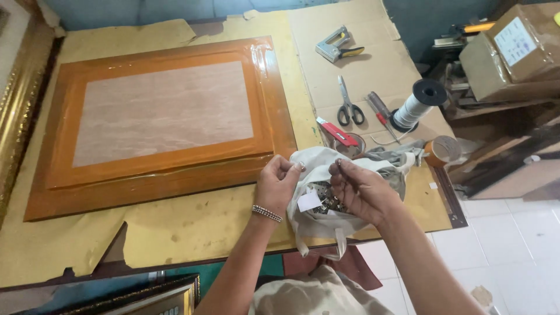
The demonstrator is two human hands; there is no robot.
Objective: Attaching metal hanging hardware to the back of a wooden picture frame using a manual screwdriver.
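Fingers of the left hand (279,185) pinch open a white cloth bag (318,201) at the tabletop (192,224) edge; right hand (361,189) fingers pinch a small metal piece above it. Picking fittings out seems underway, calling for a delicate grip.

Matt white cloth bag (319,166) – shiny metal bits (328,200) inside; glossy orange tape (163,157) edging the board.
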